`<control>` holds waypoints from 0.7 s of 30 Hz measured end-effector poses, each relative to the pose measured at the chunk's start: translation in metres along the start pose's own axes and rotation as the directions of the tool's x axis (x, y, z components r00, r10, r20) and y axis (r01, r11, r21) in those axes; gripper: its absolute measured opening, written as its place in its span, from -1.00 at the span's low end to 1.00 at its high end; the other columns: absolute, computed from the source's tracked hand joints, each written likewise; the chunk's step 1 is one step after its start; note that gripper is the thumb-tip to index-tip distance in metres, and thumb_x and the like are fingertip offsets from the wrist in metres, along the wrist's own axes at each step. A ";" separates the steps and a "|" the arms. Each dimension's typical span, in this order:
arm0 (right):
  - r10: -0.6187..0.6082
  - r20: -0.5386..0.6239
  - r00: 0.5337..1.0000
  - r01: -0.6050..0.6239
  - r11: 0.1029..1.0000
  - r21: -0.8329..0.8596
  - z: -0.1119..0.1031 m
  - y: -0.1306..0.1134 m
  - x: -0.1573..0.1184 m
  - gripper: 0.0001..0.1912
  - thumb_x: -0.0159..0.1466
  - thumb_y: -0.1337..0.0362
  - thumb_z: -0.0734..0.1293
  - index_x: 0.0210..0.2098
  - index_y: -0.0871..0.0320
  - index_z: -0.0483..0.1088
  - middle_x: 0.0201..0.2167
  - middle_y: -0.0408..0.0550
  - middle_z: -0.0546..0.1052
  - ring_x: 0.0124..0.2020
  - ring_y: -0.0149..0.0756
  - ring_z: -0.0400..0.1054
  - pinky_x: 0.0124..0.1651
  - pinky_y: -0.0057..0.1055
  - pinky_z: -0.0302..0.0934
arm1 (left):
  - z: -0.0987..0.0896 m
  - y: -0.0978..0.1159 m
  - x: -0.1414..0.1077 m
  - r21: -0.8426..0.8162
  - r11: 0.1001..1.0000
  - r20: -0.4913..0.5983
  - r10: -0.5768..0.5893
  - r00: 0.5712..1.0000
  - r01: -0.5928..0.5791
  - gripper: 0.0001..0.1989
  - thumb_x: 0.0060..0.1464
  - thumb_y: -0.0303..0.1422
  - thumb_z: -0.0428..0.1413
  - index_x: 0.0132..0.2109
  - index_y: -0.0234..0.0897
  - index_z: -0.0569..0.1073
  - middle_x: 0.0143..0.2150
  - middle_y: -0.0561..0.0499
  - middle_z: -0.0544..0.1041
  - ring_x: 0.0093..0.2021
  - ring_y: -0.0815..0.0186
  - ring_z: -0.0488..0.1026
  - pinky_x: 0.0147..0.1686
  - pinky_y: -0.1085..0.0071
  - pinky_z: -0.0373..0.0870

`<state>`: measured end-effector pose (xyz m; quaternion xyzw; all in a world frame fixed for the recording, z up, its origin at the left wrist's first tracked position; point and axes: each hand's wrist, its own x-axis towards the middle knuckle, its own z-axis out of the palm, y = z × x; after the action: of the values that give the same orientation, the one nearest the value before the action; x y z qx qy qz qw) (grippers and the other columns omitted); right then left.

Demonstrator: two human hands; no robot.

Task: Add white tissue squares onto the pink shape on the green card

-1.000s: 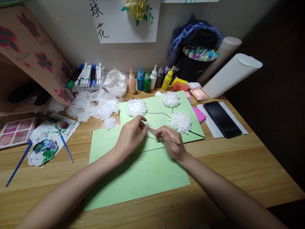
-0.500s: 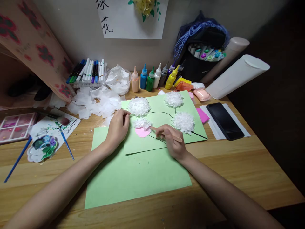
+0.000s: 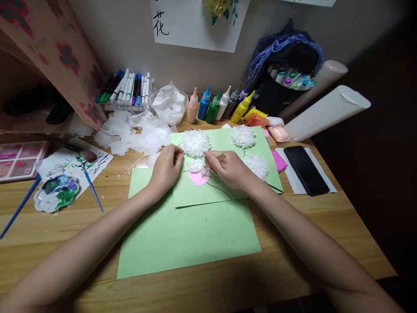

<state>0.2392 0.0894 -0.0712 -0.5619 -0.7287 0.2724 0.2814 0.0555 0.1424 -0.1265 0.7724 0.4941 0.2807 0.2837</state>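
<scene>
Covered, cropped, unreadable

The right hand (image 3: 226, 167) covers the left edge of the white tissue-paper flower (image 3: 259, 166) beside its wrist; what its fingertips pinch is unclear; the left hand (image 3: 167, 170) hides part of the left edge of the upper green sheet (image 3: 189, 198); beyond both hands, the top edge crops the handwritten poster (image 3: 192, 24); beyond the right hand, lettering (image 3: 287, 103) on the black marker case (image 3: 270, 98) is illegible.

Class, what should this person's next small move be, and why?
Probably the left hand should take one of the squarish white paper scraps nearby: the flat, rounded pink piece looks bare below its ruffled white paper petals.
</scene>
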 end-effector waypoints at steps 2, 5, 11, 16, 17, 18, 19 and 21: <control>-0.050 0.065 0.997 0.053 0.997 -0.055 -0.002 -0.004 0.016 -0.53 0.40 0.16 0.06 -0.62 0.12 0.13 -0.70 -0.21 0.25 -0.63 -0.44 0.13 -0.47 -0.42 -0.01 | 0.000 0.000 0.000 0.002 1.000 -0.005 0.008 1.000 -0.008 -0.92 0.16 -0.43 -0.04 -0.20 -0.25 0.33 -0.25 -0.03 0.43 -0.25 0.28 0.38 -0.24 0.34 0.33; -0.102 0.120 0.988 0.113 0.989 -0.092 -0.002 -0.007 0.027 -0.51 0.38 0.12 0.12 -0.67 0.12 0.11 -0.74 -0.21 0.24 -0.65 -0.44 0.11 -0.48 -0.41 -0.05 | 0.000 0.001 -0.001 -0.001 1.000 -0.009 0.016 1.000 -0.016 -0.92 0.16 -0.44 -0.05 -0.21 -0.25 0.32 -0.26 -0.02 0.43 -0.24 0.28 0.37 -0.24 0.34 0.32; -0.129 -0.169 0.977 0.145 0.985 0.089 -0.004 0.006 -0.013 -0.50 0.40 0.14 0.05 -0.63 0.13 0.22 -0.66 -0.16 0.33 -0.61 -0.43 0.19 -0.47 -0.41 0.05 | 0.000 0.001 -0.002 0.002 1.000 -0.006 0.010 1.000 -0.010 -0.92 0.16 -0.47 -0.05 -0.22 -0.26 0.32 -0.25 -0.03 0.42 -0.25 0.30 0.36 -0.26 0.35 0.30; -0.011 -0.403 0.915 0.104 0.972 0.211 0.007 0.027 -0.048 -0.48 0.41 0.11 0.03 -0.61 0.12 0.28 -0.69 -0.16 0.32 -0.65 -0.43 0.17 -0.51 -0.39 0.11 | 0.000 0.001 -0.001 -0.001 1.000 -0.009 0.015 1.000 -0.015 -0.92 0.15 -0.47 -0.06 -0.23 -0.25 0.31 -0.26 -0.03 0.42 -0.27 0.30 0.36 -0.27 0.34 0.30; 0.002 -0.403 0.915 0.095 0.971 0.219 0.010 0.030 -0.051 -0.48 0.41 0.11 0.03 -0.61 0.12 0.29 -0.68 -0.16 0.33 -0.65 -0.43 0.18 -0.51 -0.39 0.12 | 0.000 0.001 -0.001 0.001 1.000 -0.011 0.017 1.000 -0.017 -0.91 0.15 -0.47 -0.06 -0.23 -0.25 0.31 -0.27 -0.03 0.42 -0.27 0.30 0.36 -0.27 0.34 0.30; 0.013 -0.398 0.917 0.087 0.969 0.232 0.012 0.032 -0.052 -0.48 0.41 0.10 0.03 -0.60 0.12 0.30 -0.67 -0.16 0.34 -0.64 -0.43 0.19 -0.51 -0.40 0.13 | 0.000 0.002 -0.001 0.003 1.000 -0.013 0.018 1.000 -0.018 -0.91 0.15 -0.47 -0.06 -0.23 -0.24 0.32 -0.27 -0.03 0.42 -0.27 0.30 0.36 -0.26 0.33 0.30; 0.029 -0.395 0.918 0.078 0.965 0.252 0.015 0.034 -0.052 -0.48 0.40 0.09 0.04 -0.59 0.12 0.31 -0.67 -0.15 0.35 -0.64 -0.43 0.20 -0.51 -0.40 0.14 | 0.000 0.002 -0.001 0.006 1.000 -0.014 0.019 1.000 -0.019 -0.91 0.15 -0.47 -0.06 -0.23 -0.24 0.32 -0.27 -0.03 0.42 -0.26 0.29 0.36 -0.26 0.33 0.30; 0.072 -0.393 0.917 0.054 0.952 0.301 0.019 0.036 -0.050 -0.49 0.40 0.06 0.05 -0.58 0.12 0.32 -0.65 -0.15 0.36 -0.63 -0.43 0.22 -0.53 -0.42 0.15 | 0.000 0.002 -0.001 0.007 1.000 -0.014 0.017 1.000 -0.017 -0.91 0.15 -0.47 -0.06 -0.23 -0.23 0.32 -0.27 -0.03 0.43 -0.26 0.29 0.36 -0.26 0.33 0.31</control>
<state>0.2603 0.0470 -0.1156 -0.5585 -0.6021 0.2627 0.5064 0.0562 0.1404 -0.1253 0.7754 0.4905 0.2870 0.2754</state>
